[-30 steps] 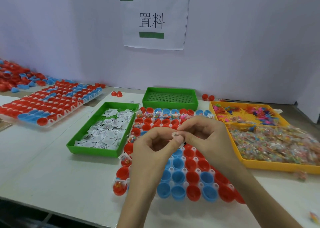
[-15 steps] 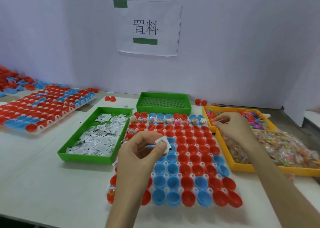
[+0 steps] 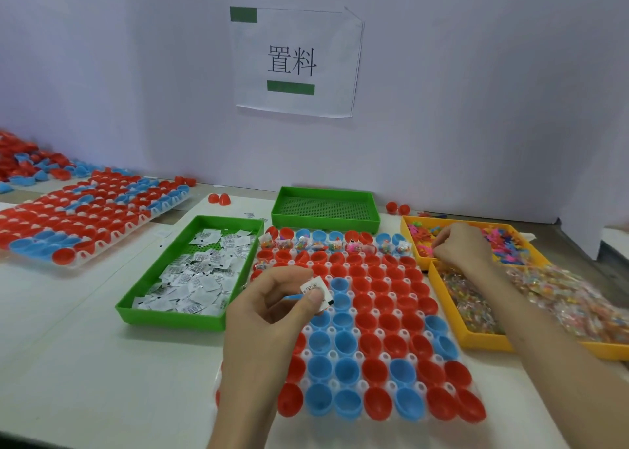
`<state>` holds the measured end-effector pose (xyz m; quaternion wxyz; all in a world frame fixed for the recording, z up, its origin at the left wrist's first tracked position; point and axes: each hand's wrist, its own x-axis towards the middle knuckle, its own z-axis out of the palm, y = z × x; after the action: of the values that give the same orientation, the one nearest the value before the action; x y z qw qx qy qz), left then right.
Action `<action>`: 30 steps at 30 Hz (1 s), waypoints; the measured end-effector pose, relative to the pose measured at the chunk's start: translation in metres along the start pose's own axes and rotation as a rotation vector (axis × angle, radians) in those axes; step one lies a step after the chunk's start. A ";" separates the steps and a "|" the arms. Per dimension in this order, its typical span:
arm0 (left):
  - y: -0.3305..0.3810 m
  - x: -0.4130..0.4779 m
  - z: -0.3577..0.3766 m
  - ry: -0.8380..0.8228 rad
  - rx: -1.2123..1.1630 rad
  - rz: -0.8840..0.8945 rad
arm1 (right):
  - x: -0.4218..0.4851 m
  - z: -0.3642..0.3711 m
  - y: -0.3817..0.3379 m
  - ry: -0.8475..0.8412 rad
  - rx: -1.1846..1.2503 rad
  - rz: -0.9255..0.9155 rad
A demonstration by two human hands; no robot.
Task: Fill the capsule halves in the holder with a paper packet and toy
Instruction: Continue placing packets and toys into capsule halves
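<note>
Left hand [image 3: 272, 309] pinches a white printed paper packet [image 3: 315, 292] between thumb and forefinger, above the red and blue capsule halves [image 3: 374, 370] in the holder [image 3: 357, 356] on the bench [image 3: 102, 380]. A green tray [image 3: 170, 317] of packets lies to the left. Right hand [image 3: 459, 247], fingers curled, is in the yellow toy tray [image 3: 419, 261]; what it grasps cannot be told.

Site: small-parts packing workshop, per white bench [image 3: 85, 363] against a partition [image 3: 476, 91] with a printed paper sign [image 3: 292, 63], bulk capsule halves [image 3: 374, 368] racked in gridded holders [image 3: 385, 356], a green tray [image 3: 170, 317] of paper packets [image 3: 200, 278], yellow trays [image 3: 483, 341] of bagged toys [image 3: 561, 298]
</note>
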<state>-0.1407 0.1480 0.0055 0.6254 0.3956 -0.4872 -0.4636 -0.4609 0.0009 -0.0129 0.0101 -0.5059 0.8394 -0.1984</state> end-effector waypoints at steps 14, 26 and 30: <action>0.005 -0.006 0.013 0.012 -0.069 -0.053 | -0.174 -0.048 -0.087 -0.352 1.090 -0.662; 0.008 -0.009 0.020 0.064 -0.049 -0.025 | -0.184 -0.044 -0.081 -0.460 1.297 -0.612; 0.008 -0.010 0.019 0.054 -0.005 -0.010 | -0.184 -0.044 -0.080 -0.442 1.286 -0.665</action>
<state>-0.1584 0.1591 0.0142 0.6373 0.4087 -0.4668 -0.4570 -0.3131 0.1395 0.0216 0.4111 -0.6548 0.3399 -0.5356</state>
